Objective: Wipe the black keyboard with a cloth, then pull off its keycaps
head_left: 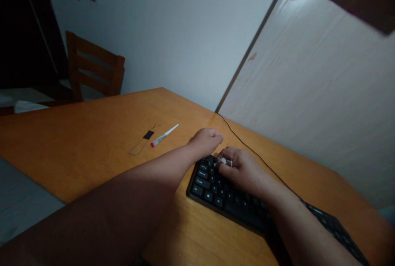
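A black keyboard (228,205) lies on its base at the centre of the view, its long axis slanting from the left end, near the hands, down toward the lower right, where a bare forearm crosses over it. A person's right hand (239,168), the nearer of the two to the keys, is above the left end, fingers and thumb pinching a crumpled white wad (226,162); most of the board stretches away rightward beneath that arm. The left hand (205,140) is curled just past the far left corner; its fingertips are hidden, and whether it grips the edge cannot be told. Beyond, a thin dark cord (261,158) trails across the wooden table (92,134) toward the wall (160,31). Left of the hands, well apart from the keyboard, a slim white tool with a pink end (165,135) rests beside a bent wire piece with a black middle (148,135). A wooden chair (95,68) stands behind.
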`<control>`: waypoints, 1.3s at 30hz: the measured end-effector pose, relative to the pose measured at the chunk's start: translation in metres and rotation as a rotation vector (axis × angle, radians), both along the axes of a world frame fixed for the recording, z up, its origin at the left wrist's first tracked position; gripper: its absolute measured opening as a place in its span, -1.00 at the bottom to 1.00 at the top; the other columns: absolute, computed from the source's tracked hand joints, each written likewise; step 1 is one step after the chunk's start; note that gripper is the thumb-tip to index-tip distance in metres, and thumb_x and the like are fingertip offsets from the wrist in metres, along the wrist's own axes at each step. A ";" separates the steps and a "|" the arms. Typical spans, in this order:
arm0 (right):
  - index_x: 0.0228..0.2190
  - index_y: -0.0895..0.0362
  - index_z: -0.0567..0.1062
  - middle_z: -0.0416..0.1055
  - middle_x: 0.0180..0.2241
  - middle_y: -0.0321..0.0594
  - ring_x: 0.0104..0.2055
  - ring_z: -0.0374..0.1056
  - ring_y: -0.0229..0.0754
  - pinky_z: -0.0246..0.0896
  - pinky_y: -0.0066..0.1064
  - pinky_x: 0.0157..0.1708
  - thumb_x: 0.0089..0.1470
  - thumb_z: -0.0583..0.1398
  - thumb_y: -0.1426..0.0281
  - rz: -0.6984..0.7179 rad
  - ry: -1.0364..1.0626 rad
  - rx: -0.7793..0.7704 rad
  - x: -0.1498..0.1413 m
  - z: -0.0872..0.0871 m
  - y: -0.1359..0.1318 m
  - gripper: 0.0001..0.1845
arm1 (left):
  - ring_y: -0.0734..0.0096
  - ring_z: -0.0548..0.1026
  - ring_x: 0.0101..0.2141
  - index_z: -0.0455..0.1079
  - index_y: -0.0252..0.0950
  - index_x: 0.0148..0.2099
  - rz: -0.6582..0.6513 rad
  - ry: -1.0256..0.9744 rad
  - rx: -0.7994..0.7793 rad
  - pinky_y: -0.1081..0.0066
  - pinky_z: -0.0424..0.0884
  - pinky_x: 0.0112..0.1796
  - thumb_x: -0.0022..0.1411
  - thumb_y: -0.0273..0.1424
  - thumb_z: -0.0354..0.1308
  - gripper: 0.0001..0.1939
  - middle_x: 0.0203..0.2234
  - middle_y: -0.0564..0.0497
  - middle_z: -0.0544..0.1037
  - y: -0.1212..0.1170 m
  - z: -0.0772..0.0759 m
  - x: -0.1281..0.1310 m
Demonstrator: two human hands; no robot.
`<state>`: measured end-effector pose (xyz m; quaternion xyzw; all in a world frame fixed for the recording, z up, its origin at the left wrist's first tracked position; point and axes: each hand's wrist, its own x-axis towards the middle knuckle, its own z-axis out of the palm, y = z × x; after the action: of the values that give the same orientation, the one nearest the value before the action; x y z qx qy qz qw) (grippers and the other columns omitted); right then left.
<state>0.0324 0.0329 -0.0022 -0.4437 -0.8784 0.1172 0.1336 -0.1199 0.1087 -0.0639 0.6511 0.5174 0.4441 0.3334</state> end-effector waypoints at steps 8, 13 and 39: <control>-0.43 0.10 0.43 0.38 -0.44 -0.28 -0.41 0.28 -0.23 0.06 -0.41 -0.43 0.05 0.14 0.45 0.013 0.077 -0.011 -0.001 -0.004 -0.001 -0.94 | 0.38 0.40 -0.46 0.47 -0.25 -0.37 0.001 0.005 0.024 0.43 0.28 -0.45 0.17 -0.09 0.05 -0.65 -0.53 0.06 0.48 0.002 -0.002 0.000; -0.43 0.09 0.44 0.38 -0.40 -0.26 -0.36 0.28 -0.20 0.08 -0.40 -0.39 0.07 0.15 0.43 0.014 0.086 0.055 -0.005 -0.008 0.001 -0.94 | 0.41 0.40 -0.46 0.48 -0.26 -0.37 0.002 -0.014 0.019 0.45 0.26 -0.46 0.17 -0.09 0.05 -0.64 -0.52 0.06 0.49 0.004 -0.003 0.000; -0.37 0.08 0.46 0.39 -0.39 -0.28 -0.35 0.31 -0.22 0.12 -0.41 -0.37 0.11 0.15 0.43 0.096 0.152 -0.027 -0.006 -0.002 -0.007 -0.92 | 0.40 0.40 -0.46 0.49 -0.27 -0.36 0.033 -0.052 -0.027 0.45 0.28 -0.45 0.15 -0.13 0.09 -0.68 -0.56 0.07 0.46 -0.002 0.004 0.000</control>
<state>0.0266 0.0263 -0.0042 -0.3926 -0.8843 0.1684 0.1883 -0.1196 0.1063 -0.0604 0.6259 0.5252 0.4594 0.3483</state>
